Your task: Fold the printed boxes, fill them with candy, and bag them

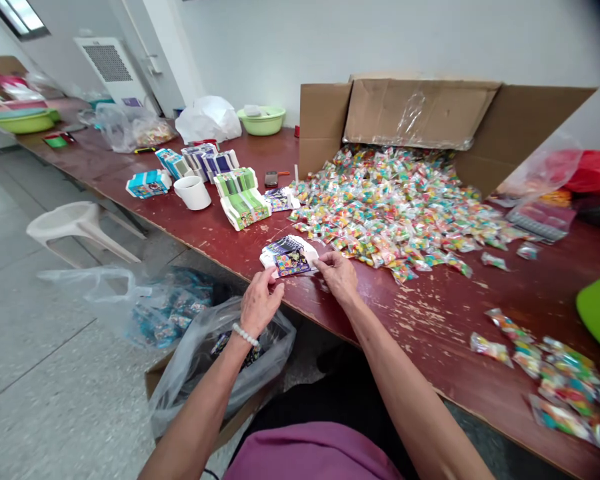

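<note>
A small fanned stack of flat, folded cartons [293, 259], dark purple with colourful print and white flaps, lies near the table's front edge. My right hand [338, 275] pinches the white end of the top carton between thumb and fingers. At the stack's left corner is my left hand [261, 301], its thumb and index finger apart and the fingertips by the carton's edge. Just beyond, a pile of small clear candy packets [390, 207] spreads out of a cardboard box [420, 113] lying on its side. Green flat cartons [243, 198] are stacked to the left.
A white mug [193, 193] and blue carton bundles [149, 183] stand farther left on the red table [180, 223]. Below the edge is a plastic-lined box [195, 380] with packs inside. A white stool [83, 230] stands left; loose packets [555, 373] lie at right.
</note>
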A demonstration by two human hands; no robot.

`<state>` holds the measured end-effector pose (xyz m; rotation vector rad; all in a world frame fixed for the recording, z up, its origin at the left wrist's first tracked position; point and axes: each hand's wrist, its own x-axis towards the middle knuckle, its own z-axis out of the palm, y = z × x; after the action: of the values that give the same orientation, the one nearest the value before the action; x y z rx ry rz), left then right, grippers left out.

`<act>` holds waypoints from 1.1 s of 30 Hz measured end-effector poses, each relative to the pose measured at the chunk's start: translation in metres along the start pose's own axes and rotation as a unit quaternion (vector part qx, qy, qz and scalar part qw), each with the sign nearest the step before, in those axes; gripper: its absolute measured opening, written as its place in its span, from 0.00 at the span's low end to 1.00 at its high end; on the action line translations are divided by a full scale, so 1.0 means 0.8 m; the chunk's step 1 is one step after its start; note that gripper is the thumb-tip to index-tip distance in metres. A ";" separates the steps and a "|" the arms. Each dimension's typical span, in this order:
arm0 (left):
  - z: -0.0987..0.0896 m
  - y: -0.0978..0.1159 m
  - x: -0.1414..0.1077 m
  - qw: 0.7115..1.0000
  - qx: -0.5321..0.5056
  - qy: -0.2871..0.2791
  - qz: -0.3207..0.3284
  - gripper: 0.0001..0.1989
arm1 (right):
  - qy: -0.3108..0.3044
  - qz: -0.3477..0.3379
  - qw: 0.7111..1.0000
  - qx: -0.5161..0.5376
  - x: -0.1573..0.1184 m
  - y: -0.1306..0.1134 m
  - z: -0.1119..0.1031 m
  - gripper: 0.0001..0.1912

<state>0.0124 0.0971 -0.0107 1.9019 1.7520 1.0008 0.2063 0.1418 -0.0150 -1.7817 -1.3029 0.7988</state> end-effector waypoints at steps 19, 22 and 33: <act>-0.017 0.101 -0.085 0.675 -0.538 -0.476 -0.168 0.23 | -0.220 -0.059 0.918 0.326 -0.139 -0.019 -0.103 0.21; -0.013 0.103 -0.085 0.763 -0.475 -0.425 -0.109 0.20 | -0.259 -0.041 0.904 0.338 -0.163 -0.015 -0.091 0.28; 0.000 0.116 -0.095 0.750 -0.502 -0.378 -0.205 0.16 | -0.291 -0.037 0.913 0.282 -0.179 -0.020 -0.104 0.18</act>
<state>0.0802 0.0082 0.0342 0.9073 0.7702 0.6163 0.2282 -0.0113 0.0469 -1.0554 -1.3003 1.5589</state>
